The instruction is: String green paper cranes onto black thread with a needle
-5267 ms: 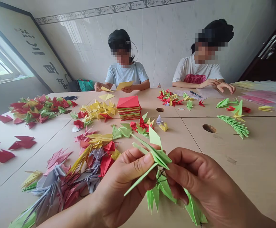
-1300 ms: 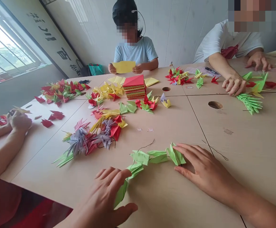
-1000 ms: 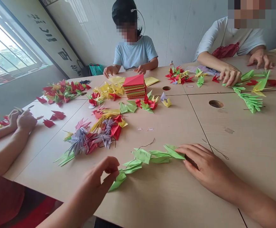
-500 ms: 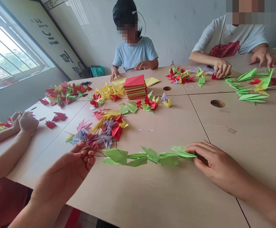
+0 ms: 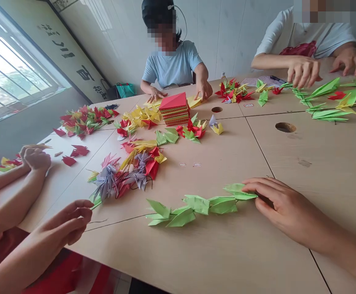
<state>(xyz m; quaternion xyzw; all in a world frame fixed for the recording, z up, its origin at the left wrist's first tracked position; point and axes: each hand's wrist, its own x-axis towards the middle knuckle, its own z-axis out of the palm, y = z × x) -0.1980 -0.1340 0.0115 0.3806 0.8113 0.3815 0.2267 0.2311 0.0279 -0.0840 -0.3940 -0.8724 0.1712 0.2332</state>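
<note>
My right hand [image 5: 277,208] pinches the right end of a strand of folded green paper pieces [image 5: 197,203], just above or on the tabletop. From the strand's left end a dark thread [image 5: 116,223] runs left to the curled fingers of my left hand [image 5: 66,223], which appears to hold it; its thumb is mostly hidden. A green paper tip [image 5: 96,201] shows beside the left fingertips; whether they touch it I cannot tell. Beyond that hand lies a pile of lilac, pink, red and yellow folded pieces [image 5: 137,177] with loose dark thread on it.
A stack of red-topped paper squares [image 5: 174,110] stands mid-table, yellow folded pieces [image 5: 141,116] beside it. Red and green pieces [image 5: 86,118] are heaped at left. The tabletop has round holes [image 5: 285,127]. Two people sit opposite; another person's clasped hands [image 5: 36,158] rest at left.
My left hand has drawn back left and down, its palm turned away. The strand's left end has shifted right and lower. Opposite, one person's hand has moved beside the paper stack.
</note>
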